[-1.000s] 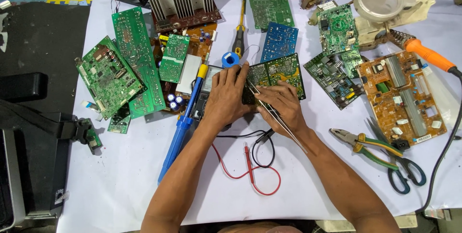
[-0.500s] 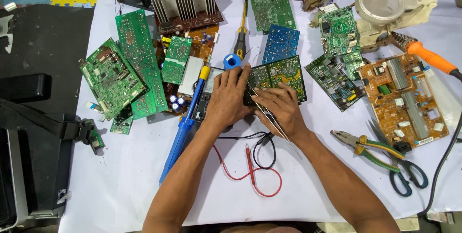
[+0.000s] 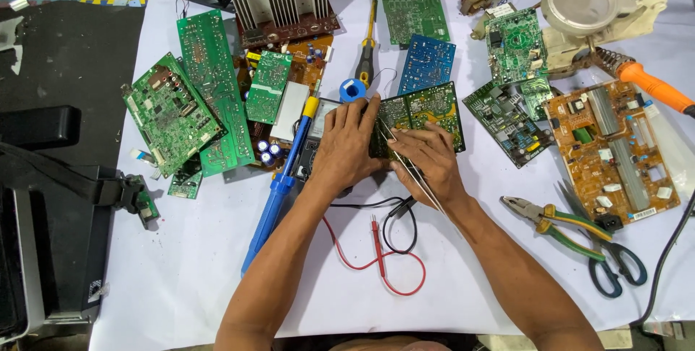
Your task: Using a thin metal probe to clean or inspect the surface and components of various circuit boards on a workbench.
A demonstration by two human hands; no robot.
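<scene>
Two hands, left hand point(image 3: 346, 149) and right hand point(image 3: 426, 157), at centre frame. About ten green circuit boards point(image 3: 171, 113), one blue board point(image 3: 426, 63), one orange-brown board point(image 3: 612, 149). One screwdriver point(image 3: 368, 50), one pair of pliers point(image 3: 554, 220), one pair of scissors point(image 3: 612, 260), one finned heatsink point(image 3: 282, 2).

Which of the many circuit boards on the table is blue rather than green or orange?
The small blue board, lying just above the green board under the hands; every other board is green or orange-brown.

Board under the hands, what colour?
Dark green board, held by both hands. Head view shows it.
</scene>
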